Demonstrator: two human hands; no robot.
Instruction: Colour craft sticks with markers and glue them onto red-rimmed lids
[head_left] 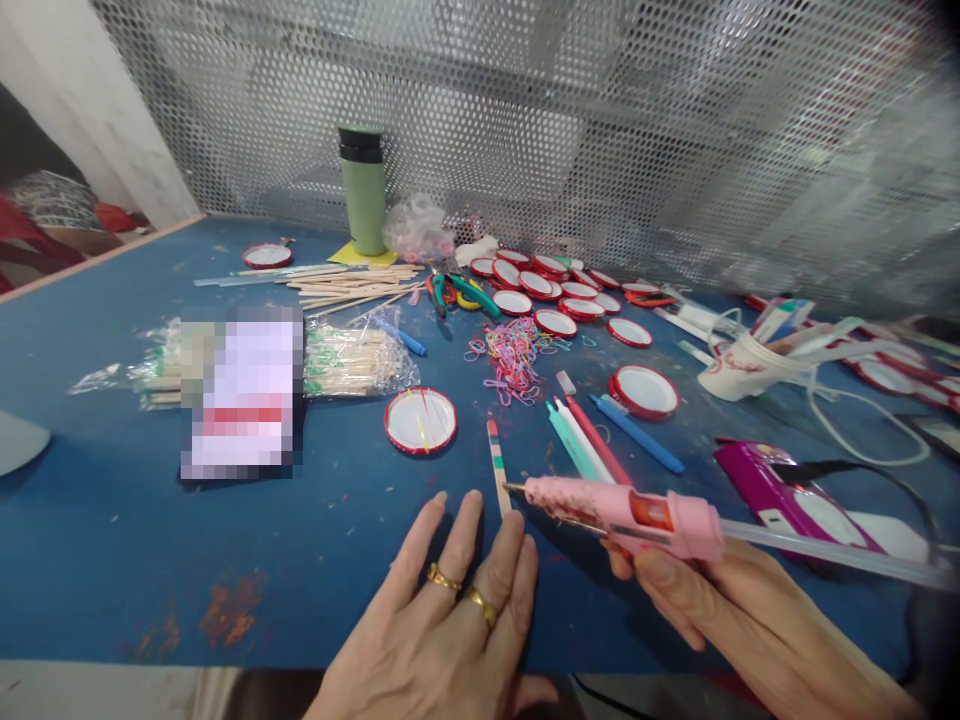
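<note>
Left hand point(435, 625): palm down, your fingers point(459, 545) a little apart, two of them wearing gold rings point(442, 577); one fingertip meets the near end of the stick point(497, 462) against the worktop point(112, 540).
Right hand point(724, 590): your fingers are clamped on the glue gun point(577, 503), the thumb along its near side.
Stick: flat on the worktop just ahead of your left fingertips, slim and straight, pale wood near you; towards the far end it turns to bands, with teal, white and a darker strip below a red, rounded tip.
Glue gun: pink, held sideways and pointing left, its front barrel scuffed with brown marks, an orange-red part showing in its window.
Nozzle point(515, 487): bare metal, right at the stick's edge; you cannot tell here whether it touches.
Glue rod point(832, 550): translucent, sticking straight out of the gun's rear.
Pens point(589, 440): teal, white, red and blue, lying beyond the gun.
Lid point(420, 420): white with a red rim, left of the stick, thin yellow and red lines across its face.
Loops point(514, 355): a small multicoloured heap beyond the stick.
Cup point(742, 367): white, tilted, full of slim items, to your right.
Bottle point(364, 200): green, black-topped, upright at the back.
</note>
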